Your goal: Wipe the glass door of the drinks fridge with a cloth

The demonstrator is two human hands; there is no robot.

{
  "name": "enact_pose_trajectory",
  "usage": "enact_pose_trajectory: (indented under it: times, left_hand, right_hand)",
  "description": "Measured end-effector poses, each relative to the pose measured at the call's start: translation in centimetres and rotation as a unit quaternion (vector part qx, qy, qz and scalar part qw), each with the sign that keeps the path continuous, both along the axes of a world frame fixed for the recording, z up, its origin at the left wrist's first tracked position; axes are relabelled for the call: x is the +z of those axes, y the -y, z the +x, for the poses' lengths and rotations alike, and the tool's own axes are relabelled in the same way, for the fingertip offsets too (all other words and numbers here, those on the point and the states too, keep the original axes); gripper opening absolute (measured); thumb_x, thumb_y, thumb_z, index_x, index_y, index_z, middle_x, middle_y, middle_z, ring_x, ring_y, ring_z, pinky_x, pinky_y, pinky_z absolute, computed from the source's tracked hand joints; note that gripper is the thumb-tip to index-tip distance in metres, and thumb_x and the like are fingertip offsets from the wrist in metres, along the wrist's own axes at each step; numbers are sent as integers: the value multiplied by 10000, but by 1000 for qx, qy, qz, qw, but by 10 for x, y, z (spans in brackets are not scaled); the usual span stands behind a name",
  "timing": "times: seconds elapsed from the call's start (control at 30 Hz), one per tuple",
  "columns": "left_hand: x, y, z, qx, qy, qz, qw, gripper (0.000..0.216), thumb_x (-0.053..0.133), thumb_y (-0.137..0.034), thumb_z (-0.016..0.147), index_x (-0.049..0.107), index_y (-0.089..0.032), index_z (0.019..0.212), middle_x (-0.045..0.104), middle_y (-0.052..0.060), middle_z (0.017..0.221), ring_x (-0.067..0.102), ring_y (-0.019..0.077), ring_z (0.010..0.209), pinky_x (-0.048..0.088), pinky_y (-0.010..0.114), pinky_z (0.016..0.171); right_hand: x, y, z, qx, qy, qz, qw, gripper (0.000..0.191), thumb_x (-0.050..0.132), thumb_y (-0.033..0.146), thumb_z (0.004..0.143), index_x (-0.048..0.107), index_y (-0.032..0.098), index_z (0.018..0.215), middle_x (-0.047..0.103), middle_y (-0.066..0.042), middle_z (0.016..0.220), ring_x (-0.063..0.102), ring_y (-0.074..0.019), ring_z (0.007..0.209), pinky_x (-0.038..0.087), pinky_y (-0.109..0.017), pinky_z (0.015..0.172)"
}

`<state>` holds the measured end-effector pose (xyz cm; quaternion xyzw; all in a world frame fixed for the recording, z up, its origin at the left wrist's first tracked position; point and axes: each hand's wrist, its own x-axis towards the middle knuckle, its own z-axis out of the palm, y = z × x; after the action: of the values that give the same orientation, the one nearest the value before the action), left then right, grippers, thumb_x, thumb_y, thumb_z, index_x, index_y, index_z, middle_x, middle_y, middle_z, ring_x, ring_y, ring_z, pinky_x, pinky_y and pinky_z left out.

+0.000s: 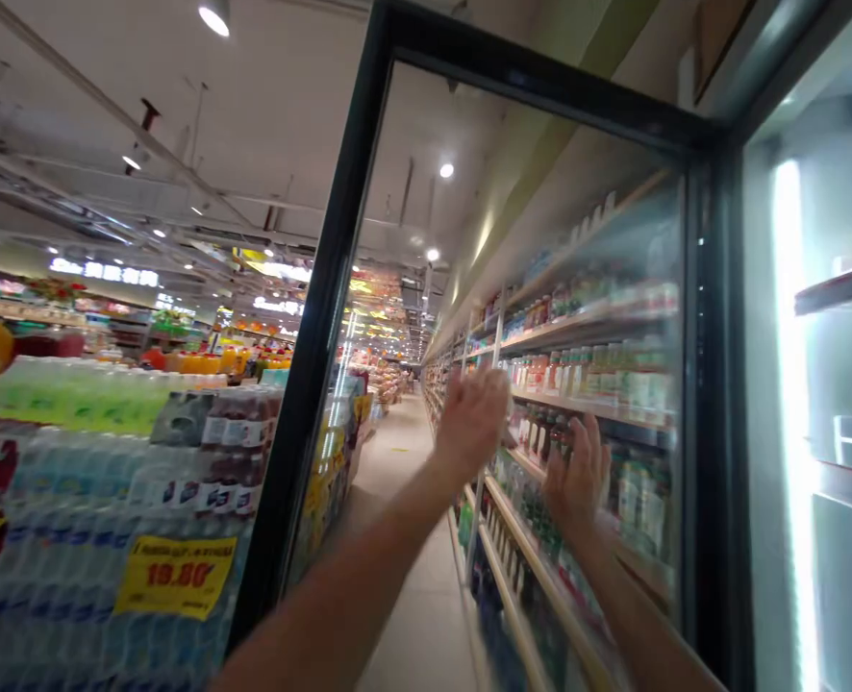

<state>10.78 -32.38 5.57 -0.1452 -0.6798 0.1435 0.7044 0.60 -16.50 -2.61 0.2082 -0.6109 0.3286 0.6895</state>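
Observation:
A glass cooler door (352, 250) with a black frame stands swung open in front of me. My left hand (473, 423) is raised at the middle of the pane, its fingers bent and blurred by motion. A pale patch shows along its right side; I cannot make out what it is. Lower and to the right, my right hand (574, 476) is up by the same pane with fingers stretched out and apart, holding nothing visible. Whether either palm touches the glass is hard to tell.
Beyond the glass, shelves of bottles (606, 370) run along an aisle (404, 452). Stacked packs of bottled drinks (72, 481) with a yellow price sign (176, 575) stand at left. The lit cooler interior (768, 432) and its shelves (844, 286) are at right.

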Motion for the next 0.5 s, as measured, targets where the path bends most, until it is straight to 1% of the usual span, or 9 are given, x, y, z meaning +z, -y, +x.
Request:
enact_pose_trajectory:
  times: [0.07, 0.13, 0.17, 0.23, 0.3, 0.33, 0.37, 0.4, 0.5]
  left_hand:
    - [24, 35, 18, -4, -7, 17, 1000, 391, 379, -189, 890, 431, -179, 1277, 486, 84, 1332, 295, 240, 1339, 217, 522, 1109]
    - [24, 57, 33, -9, 2, 8, 1000, 451, 367, -164, 885, 362, -204, 1334, 402, 72, 1403, 232, 209, 1366, 228, 476, 1116]
    - [13, 61, 37, -11, 9, -1, 1000, 466, 371, -161, 880, 349, -210, 1344, 383, 63, 1417, 219, 194, 1370, 244, 444, 1115]
    - [-27, 58, 41, -9, 36, -52, 998, 457, 398, -190, 876, 373, -200, 1332, 397, 54, 1410, 232, 182, 1364, 276, 385, 1110]
    - [-69, 50, 41, -4, 98, -182, 978, 438, 417, -260, 879, 416, -156, 1304, 416, 67, 1398, 256, 194, 1354, 276, 340, 1112]
    - [-82, 48, 40, 8, 142, -260, 955, 436, 414, -295, 886, 424, -162, 1301, 398, 59, 1414, 262, 197, 1351, 265, 335, 1115]
    - [-86, 50, 40, 17, 166, -264, 950, 430, 421, -304, 884, 432, -180, 1296, 394, 38, 1418, 268, 197, 1348, 262, 336, 1115]
    - [-83, 54, 41, 26, 183, -249, 951, 428, 426, -301, 882, 430, -197, 1298, 393, 29, 1420, 271, 200, 1347, 264, 350, 1111]
    - [-50, 75, 47, 44, 185, -120, 974, 445, 423, -256, 881, 391, -214, 1323, 394, 55, 1418, 245, 221, 1359, 269, 443, 1094]
  right_hand:
    - [-1, 2, 2, -13, -1, 0, 1000, 452, 348, 312, 881, 399, 165, 1305, 391, -176, 1403, 352, -279, 1312, 258, -568, 1036]
    - [-1, 2, 5, -22, 7, 4, 1000, 439, 341, 313, 879, 424, 174, 1287, 391, -165, 1406, 325, -282, 1328, 257, -564, 1034]
    - [-2, 2, 6, -25, 11, 9, 1000, 433, 340, 312, 878, 434, 179, 1280, 392, -159, 1407, 316, -282, 1333, 253, -563, 1035]
    - [-2, -1, 6, -27, 10, 16, 999, 426, 344, 310, 874, 448, 186, 1268, 402, -150, 1401, 318, -277, 1332, 253, -549, 1037]
    - [-3, -4, 5, -27, 6, 25, 999, 421, 352, 312, 871, 458, 188, 1259, 411, -143, 1397, 319, -269, 1332, 253, -532, 1041]
    - [-3, -5, 4, -26, 3, 27, 999, 417, 355, 315, 871, 464, 185, 1252, 415, -145, 1394, 322, -268, 1331, 253, -526, 1042]
    - [-3, -6, 3, -26, 0, 28, 999, 414, 357, 317, 871, 471, 180, 1245, 420, -149, 1390, 324, -269, 1331, 255, -522, 1041]
    - [-3, -6, 3, -26, -3, 28, 999, 412, 359, 321, 872, 477, 175, 1238, 423, -154, 1387, 324, -271, 1331, 256, -522, 1041]
    - [-3, -5, 3, -25, -4, 27, 999, 411, 365, 321, 870, 482, 170, 1233, 428, -158, 1383, 323, -276, 1332, 252, -529, 1043]
